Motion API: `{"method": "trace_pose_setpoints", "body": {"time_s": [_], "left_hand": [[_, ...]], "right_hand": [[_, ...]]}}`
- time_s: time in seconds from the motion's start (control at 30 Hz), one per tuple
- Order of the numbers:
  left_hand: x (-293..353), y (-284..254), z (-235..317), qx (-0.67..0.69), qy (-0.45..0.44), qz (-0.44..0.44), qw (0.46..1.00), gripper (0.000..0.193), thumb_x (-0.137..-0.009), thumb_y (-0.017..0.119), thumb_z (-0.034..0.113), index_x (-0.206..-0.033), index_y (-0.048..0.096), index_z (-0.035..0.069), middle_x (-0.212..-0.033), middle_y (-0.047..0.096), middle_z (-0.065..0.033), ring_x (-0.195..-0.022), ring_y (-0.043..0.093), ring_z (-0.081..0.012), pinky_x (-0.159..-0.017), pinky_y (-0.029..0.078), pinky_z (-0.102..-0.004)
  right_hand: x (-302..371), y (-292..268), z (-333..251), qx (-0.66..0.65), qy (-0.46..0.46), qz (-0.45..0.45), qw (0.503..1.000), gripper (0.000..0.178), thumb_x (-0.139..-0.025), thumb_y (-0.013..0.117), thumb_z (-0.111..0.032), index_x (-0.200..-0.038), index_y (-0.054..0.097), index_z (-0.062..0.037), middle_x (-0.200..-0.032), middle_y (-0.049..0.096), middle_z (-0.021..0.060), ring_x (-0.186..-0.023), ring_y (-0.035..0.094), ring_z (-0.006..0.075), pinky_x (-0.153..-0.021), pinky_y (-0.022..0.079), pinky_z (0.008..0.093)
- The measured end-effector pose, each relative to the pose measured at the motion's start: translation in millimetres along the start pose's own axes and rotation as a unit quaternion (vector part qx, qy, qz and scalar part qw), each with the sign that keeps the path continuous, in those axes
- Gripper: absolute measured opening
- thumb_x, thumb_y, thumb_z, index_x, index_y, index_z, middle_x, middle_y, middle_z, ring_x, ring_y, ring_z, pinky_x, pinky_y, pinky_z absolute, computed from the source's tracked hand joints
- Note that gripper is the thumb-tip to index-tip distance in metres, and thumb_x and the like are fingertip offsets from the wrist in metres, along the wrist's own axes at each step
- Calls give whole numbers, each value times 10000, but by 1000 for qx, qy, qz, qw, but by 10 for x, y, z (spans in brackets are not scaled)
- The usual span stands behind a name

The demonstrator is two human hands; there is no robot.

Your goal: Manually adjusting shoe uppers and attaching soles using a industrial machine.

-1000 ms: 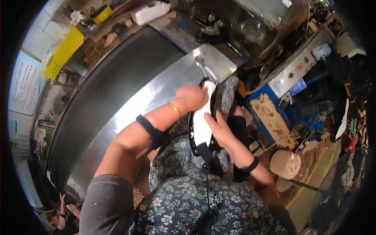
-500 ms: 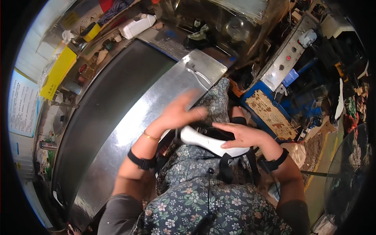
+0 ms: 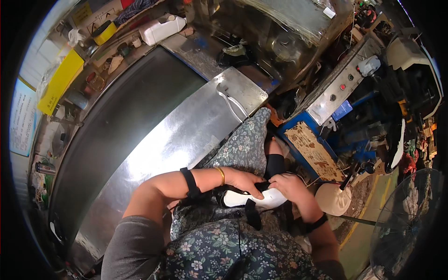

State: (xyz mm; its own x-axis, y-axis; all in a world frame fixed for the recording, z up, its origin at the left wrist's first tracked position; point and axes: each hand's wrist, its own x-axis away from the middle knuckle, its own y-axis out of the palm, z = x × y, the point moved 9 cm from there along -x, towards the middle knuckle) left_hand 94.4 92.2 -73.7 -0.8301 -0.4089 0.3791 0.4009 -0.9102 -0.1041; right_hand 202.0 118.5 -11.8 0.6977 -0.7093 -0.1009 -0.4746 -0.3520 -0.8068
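A shoe with a white sole-shaped underside (image 3: 263, 199) and black material round its edge lies across my lap, underside up. My left hand (image 3: 247, 182) reaches over from the left, its thumb pressed on the white surface and its fingers at the black far edge. At the right end, my right hand (image 3: 290, 185) is closed with bent fingers round the shoe's edge, close to the left fingertips. What the fingers pinch is partly hidden. Lasting pincers (image 3: 232, 103) with pale handles lie on the metal tabletop (image 3: 186, 133), apart from both hands.
A dark conveyor belt (image 3: 126, 102) runs beside the metal top at left. Beyond it stand a white jug (image 3: 162, 29) and a yellow box (image 3: 60, 86). To the right are a control panel (image 3: 343, 84), a white round-topped seat (image 3: 333, 198) and a caged fan (image 3: 406, 224).
My left hand, raised and blurred before, has come down onto the shoe. My right hand has gone from lying flat on it to gripping its right end. The shoe sits lower.
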Motion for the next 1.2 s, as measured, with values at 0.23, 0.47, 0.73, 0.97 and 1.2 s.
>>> {"method": "trace_pose_setpoints", "body": {"time_s": [0.23,0.47,0.73,0.97,1.2], "left_hand": [[-110,6,-63,-118,-44,-8,992,969,-855,654,536,-1475,281,-109,-1513,341,-299,-1410,354,-373,-1166,283,-362],[6,-31,62,-94,-64,27,993,869,-867,672,453,-1485,312,-41,-1491,369,-300,-1396,366,-388,-1165,285,-379],[-215,-134,50,-165,-67,22,984,860,-788,733,432,-1423,422,-58,-1328,554,-287,-1254,537,-382,-1059,417,-395],[-464,107,6,-29,-20,-51,998,928,-867,699,479,-1542,246,32,-1523,367,-237,-1412,366,-343,-1157,292,-365],[-613,187,100,-98,-2,-27,995,897,-871,716,417,-1544,252,47,-1495,413,-230,-1381,414,-342,-1136,329,-367]], "right_hand": [[-2044,231,391,22,48,6,999,326,-894,692,-334,-909,656,-10,-963,605,149,-916,599,295,-825,496,372],[-3048,853,188,251,113,82,958,391,-926,599,-399,-992,675,-22,-980,607,188,-929,597,350,-874,474,432],[-642,-362,175,-350,192,-121,909,303,-971,590,-313,-913,574,-16,-590,579,-1,-565,575,104,-538,444,257],[1327,-439,-28,-229,364,-230,873,336,-976,572,-323,-1137,591,-29,-907,675,124,-800,660,240,-734,506,371],[1511,-17,440,-262,298,-258,881,326,-966,603,-361,-924,627,-39,-772,617,120,-744,641,299,-683,485,421]]}}
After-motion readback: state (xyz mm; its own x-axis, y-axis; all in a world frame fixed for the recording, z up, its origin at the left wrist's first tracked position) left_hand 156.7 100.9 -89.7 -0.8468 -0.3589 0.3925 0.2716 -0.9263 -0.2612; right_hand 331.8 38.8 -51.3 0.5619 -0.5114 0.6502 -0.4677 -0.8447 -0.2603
